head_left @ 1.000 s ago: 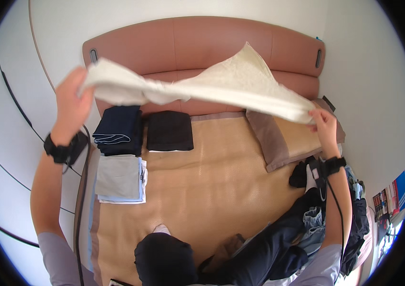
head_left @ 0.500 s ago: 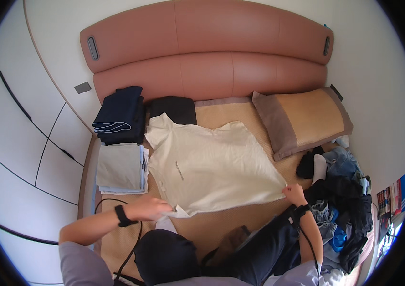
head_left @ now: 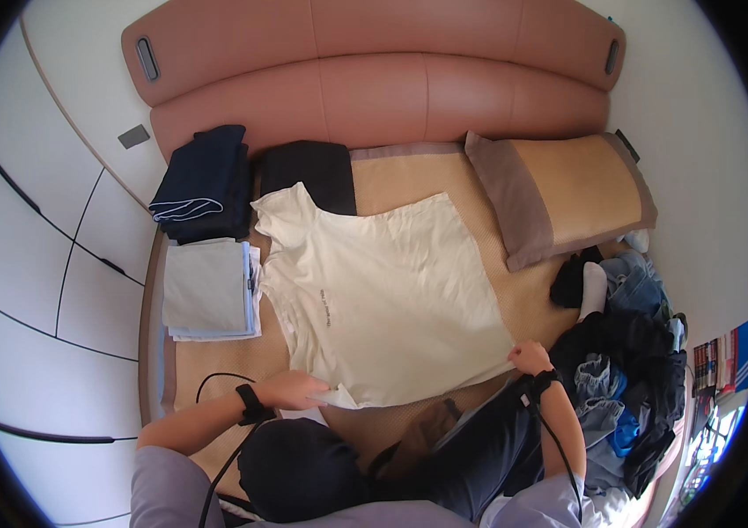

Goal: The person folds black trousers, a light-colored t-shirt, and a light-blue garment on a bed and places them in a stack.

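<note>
Folded stacks (head_left: 206, 233) left, clothes heap (head_left: 629, 370) right.

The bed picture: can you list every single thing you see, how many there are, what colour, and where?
T-shirt: one, cream, spread flat on the middle of the bed.
Folded clothes: one dark navy stack at the bed's upper left.
Black folded garment: one, beside the navy stack, under the T-shirt's sleeve.
Pale grey folded stack: one, left edge of the bed.
Pillow: one, tan with brown border, upper right.
Headboard: one, reddish-brown, padded, at the top.
Unfolded clothes pile: one, dark and blue, right of the bed.
Left hand: on the T-shirt's lower left corner.
Right hand: on its lower right corner.
</note>
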A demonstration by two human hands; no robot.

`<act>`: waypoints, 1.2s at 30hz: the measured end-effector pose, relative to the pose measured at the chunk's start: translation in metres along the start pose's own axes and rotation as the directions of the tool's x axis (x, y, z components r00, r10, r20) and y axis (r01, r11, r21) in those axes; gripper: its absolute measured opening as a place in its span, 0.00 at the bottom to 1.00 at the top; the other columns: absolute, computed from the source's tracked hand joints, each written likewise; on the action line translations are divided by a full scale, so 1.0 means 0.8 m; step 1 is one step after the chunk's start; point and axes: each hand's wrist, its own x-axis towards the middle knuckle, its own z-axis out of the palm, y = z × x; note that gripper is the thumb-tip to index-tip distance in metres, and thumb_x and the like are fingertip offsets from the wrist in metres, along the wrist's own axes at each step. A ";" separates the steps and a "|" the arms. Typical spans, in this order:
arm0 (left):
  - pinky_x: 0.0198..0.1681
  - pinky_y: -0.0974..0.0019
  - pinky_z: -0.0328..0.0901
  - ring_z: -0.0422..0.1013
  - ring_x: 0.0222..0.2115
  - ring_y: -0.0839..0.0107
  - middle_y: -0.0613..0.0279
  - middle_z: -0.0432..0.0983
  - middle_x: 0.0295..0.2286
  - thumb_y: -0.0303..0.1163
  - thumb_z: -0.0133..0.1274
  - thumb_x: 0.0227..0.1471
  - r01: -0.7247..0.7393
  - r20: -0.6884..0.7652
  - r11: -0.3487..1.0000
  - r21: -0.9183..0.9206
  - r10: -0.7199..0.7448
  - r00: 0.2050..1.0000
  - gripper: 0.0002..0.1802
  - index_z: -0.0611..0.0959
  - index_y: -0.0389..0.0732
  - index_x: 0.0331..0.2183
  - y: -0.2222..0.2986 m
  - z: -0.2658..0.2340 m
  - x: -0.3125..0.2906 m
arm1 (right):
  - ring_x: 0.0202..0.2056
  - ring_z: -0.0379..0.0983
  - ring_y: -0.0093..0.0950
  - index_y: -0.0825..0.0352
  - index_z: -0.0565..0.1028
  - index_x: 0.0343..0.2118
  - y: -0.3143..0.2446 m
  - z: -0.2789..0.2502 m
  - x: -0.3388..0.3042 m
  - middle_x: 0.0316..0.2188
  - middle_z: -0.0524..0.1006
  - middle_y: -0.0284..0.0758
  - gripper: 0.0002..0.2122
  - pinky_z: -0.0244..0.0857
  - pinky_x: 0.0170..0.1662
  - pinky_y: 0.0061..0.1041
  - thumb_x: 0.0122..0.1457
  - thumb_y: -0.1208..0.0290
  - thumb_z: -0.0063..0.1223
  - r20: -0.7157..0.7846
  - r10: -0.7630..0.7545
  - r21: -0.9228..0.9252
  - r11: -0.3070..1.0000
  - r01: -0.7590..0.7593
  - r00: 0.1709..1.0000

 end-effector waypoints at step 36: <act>0.29 0.69 0.63 0.67 0.25 0.76 0.54 0.74 0.25 0.37 0.53 0.46 0.286 -0.163 0.797 -0.531 -0.428 0.889 0.17 0.76 0.31 0.32 -0.015 -0.024 -0.048 | 0.15 0.68 0.21 0.66 0.74 0.30 0.021 -0.032 0.006 0.15 0.70 0.31 0.07 0.63 0.17 0.17 0.49 0.73 0.46 0.473 0.251 0.655 0.540 -0.528 0.845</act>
